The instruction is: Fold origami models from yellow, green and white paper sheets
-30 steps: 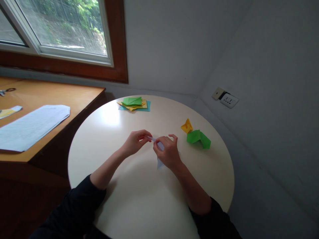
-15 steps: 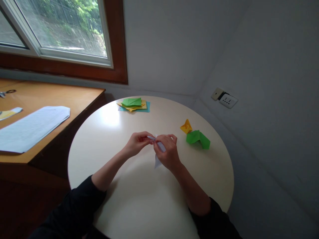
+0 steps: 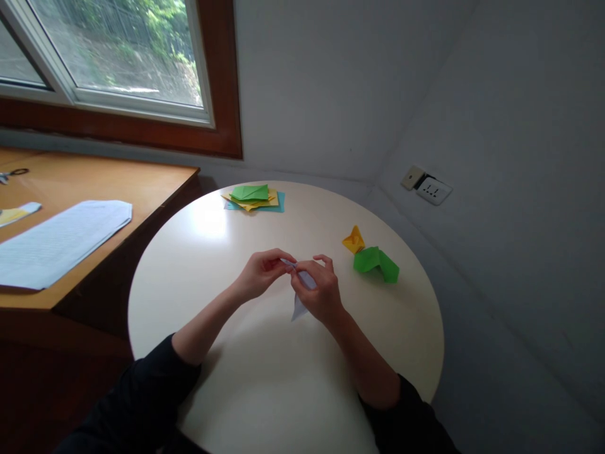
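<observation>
We saw both hands, left [image 3: 259,275] and right [image 3: 318,291], pinching a pale folded paper [image 3: 299,308], probably lilac, fingertips pressed together.

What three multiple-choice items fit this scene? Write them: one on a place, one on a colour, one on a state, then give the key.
1. Where does the stack of coloured paper sheets lie?
A. far edge of the round table
B. on the wooden desk
C. on the floor

2. What colour is the folded model beside the yellow folded model?
A. red
B. green
C. black

3. How is the pale folded paper held?
A. lying untouched
B. by one hand only
C. pinched by both hands

Key: 1 A, the stack sits by the table's far rim; 2 B, the green folded model is beside it; 3 C, left hand and right hand both grip it.
</observation>
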Demonstrator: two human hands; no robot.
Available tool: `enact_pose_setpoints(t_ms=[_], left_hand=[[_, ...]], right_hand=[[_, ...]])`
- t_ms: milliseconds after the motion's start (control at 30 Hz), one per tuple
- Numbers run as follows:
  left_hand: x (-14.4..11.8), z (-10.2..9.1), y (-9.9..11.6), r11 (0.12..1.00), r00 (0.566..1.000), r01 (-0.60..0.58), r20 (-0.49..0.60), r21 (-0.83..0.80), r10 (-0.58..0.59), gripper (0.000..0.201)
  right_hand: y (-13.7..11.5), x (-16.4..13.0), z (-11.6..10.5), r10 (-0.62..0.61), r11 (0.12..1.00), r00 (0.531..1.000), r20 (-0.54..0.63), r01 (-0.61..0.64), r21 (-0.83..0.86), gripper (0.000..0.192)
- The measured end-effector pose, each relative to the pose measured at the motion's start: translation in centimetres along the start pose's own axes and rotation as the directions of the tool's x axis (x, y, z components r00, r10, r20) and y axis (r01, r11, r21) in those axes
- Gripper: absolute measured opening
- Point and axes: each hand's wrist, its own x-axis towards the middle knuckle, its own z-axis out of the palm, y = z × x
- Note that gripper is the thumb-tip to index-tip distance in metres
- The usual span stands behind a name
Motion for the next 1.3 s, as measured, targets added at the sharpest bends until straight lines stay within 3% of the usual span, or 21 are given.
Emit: enact_pose_setpoints(t_ms=[167, 300, 500, 633, 733, 900, 1100, 1300], left_hand=[[0.1, 0.0, -0.1, 1.000, 0.999, 0.006, -0.046, -0.021, -0.007, 0.016], [0.4, -0.2, -0.3, 0.998, 0.983, 0.032, -0.176, -0.061, -0.042, 0.015], [0.8, -0.4, -0.4, 0.993, 0.884, 0.010, -0.462, -0.118, -0.064, 0.018], [1.0, -0.7, -0.5, 0.983, 0.829, -0.023, -0.554, -0.182, -0.083, 0.020], [1.1, -0.7, -0.4, 0.974, 0.805, -0.032, -0.584, -0.225, -0.108, 0.022], [1.1, -0.4, -0.3, 0.967, 0.820, -0.024, -0.559, -0.254, -0.126, 0.022], [0.7, 0.0, -0.2, 0.974, 0.867, -0.002, -0.485, -0.227, -0.111, 0.021], [0.5, 0.0, 0.0, 0.979, 0.941, 0.025, -0.325, -0.204, -0.092, 0.032]], right_hand=[[0.0, 0.0, 0.1, -0.011, 1.000, 1.000, -0.012, 0.011, -0.003, 0.007], [0.1, 0.0, 0.0, -0.032, 0.999, 0.997, -0.077, 0.029, -0.037, 0.009], [-0.3, -0.1, -0.6, -0.046, 0.999, 0.998, -0.031, 0.045, -0.016, 0.025], [-0.4, -0.2, -0.3, -0.058, 0.998, 0.998, 0.007, 0.058, -0.037, 0.038], [0.1, -0.3, 0.2, -0.013, 0.994, 0.999, -0.034, 0.009, -0.109, 0.034], [1.1, -0.4, 0.5, 0.053, 0.987, 0.998, -0.025, -0.056, -0.149, 0.032], [1.4, -0.5, 0.5, 0.083, 0.996, 0.996, 0.028, -0.082, -0.033, 0.033], [1.1, -0.3, 0.3, 0.085, 0.991, 0.996, 0.006, -0.085, 0.099, 0.030]])
